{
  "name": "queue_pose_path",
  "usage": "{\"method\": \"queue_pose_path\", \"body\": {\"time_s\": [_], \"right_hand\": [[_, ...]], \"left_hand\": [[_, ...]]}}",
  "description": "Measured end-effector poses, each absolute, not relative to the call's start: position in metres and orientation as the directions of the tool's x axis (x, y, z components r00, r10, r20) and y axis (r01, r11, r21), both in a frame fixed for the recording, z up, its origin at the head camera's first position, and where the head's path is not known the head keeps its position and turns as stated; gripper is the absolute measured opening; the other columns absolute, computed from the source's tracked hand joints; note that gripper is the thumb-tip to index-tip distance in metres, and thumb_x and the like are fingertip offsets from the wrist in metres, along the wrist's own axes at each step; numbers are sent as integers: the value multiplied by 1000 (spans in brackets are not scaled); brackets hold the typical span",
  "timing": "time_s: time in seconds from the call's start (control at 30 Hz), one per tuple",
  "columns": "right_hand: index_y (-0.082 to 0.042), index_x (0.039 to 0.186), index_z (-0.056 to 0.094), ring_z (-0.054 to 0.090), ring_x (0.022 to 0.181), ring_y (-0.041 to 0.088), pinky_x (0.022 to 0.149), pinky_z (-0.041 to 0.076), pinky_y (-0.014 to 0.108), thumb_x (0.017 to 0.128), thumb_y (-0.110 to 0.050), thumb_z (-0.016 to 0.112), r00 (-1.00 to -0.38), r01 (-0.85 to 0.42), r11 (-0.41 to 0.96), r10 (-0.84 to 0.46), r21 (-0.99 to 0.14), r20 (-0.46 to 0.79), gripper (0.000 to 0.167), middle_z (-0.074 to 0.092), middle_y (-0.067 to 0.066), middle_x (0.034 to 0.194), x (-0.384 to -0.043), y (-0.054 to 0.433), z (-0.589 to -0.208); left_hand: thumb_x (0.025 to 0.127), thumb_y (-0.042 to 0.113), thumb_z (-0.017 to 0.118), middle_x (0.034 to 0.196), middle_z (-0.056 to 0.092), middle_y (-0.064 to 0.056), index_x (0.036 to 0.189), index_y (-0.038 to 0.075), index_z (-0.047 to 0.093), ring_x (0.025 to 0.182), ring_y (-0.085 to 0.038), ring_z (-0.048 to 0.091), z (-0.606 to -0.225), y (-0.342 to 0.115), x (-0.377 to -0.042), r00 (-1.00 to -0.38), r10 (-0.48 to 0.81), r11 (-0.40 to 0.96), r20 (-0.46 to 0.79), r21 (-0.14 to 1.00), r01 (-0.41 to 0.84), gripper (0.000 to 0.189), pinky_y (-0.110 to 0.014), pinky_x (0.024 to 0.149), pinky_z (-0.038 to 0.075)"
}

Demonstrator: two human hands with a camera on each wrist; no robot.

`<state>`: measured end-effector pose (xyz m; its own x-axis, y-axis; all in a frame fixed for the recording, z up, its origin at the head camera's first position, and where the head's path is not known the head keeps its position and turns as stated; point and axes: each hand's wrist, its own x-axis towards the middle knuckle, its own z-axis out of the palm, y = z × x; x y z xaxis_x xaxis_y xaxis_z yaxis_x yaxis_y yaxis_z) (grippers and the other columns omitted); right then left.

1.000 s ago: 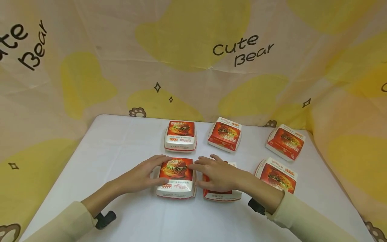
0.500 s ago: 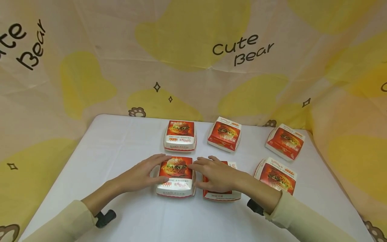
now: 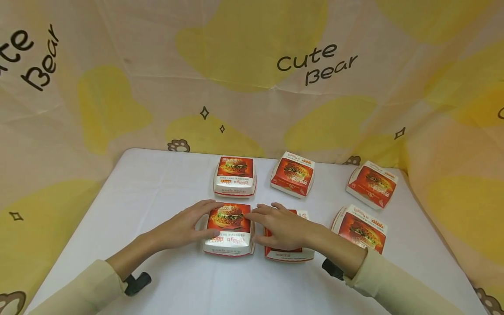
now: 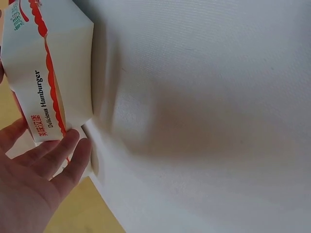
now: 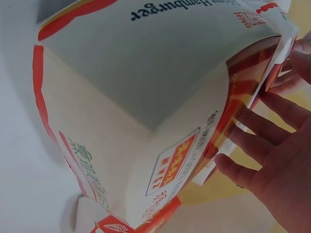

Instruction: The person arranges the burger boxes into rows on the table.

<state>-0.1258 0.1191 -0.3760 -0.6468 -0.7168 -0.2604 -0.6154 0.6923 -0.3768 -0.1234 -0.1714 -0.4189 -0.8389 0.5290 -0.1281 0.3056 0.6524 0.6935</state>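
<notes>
- The hamburger box (image 3: 229,229) lay between the two hands on the white table (image 3: 165,280), just right of the left hand (image 3: 179,229) and just left of the right hand (image 3: 283,229).
- That flanking seemed the relation that mattered most; neither hand was clearly nearer, as both reached its edges.
- Seen from above, the box was nearly square, so no long axis stood out; its burger picture was on the half farther from the person, its white band on the nearer half.
- The left hand was spread wide, fingers near the far left corner, thumb on the top nearer the person; in the left wrist view, fingertips rested against the box.
- The right hand was spread too, its fingers extended over a second box (image 3: 289,256) to the first one's right edge; I could not tell whether they pressed.
- Beyond the hands stood three more boxes (image 3: 235,177); another box (image 3: 364,229) sat beside the right forearm, partly hidden by it.
- "Delicious Hamburger" was readable under red characters, 美味汉堡, on the box side by the left hand; "Hamburger" also showed below the right hand. I could make out no maker's name.
- Well past the hands, the yellow-patterned backdrop (image 3: 236,57) read "Cute Bear".
</notes>
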Motion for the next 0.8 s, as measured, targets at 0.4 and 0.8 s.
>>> {"method": "queue_pose_path", "body": {"time_s": [0.4, 0.8], "right_hand": [[-15, 146, 51, 38, 142, 30, 114, 27, 59, 96, -40, 62, -646, -615, 692, -717, -377, -262, 57, 49, 9, 149, -126, 119, -375], [-18, 148, 48, 41, 139, 31, 113, 30, 59, 95, -40, 65, -705, -545, 717, -672, -434, -226, 60, 48, 8, 148, -127, 154, -369]], "left_hand": [[87, 56, 69, 154, 39, -16, 151, 19, 43, 140, -40, 38, -418, -172, -122, -837, 532, 660, -128, 682, 315, 78, -63, 100, 43], [84, 64, 68, 158, 33, -13, 151, 23, 43, 137, -41, 42, -406, -167, -120, -869, 491, 726, -62, 580, 369, 82, -67, 96, 44]]}}
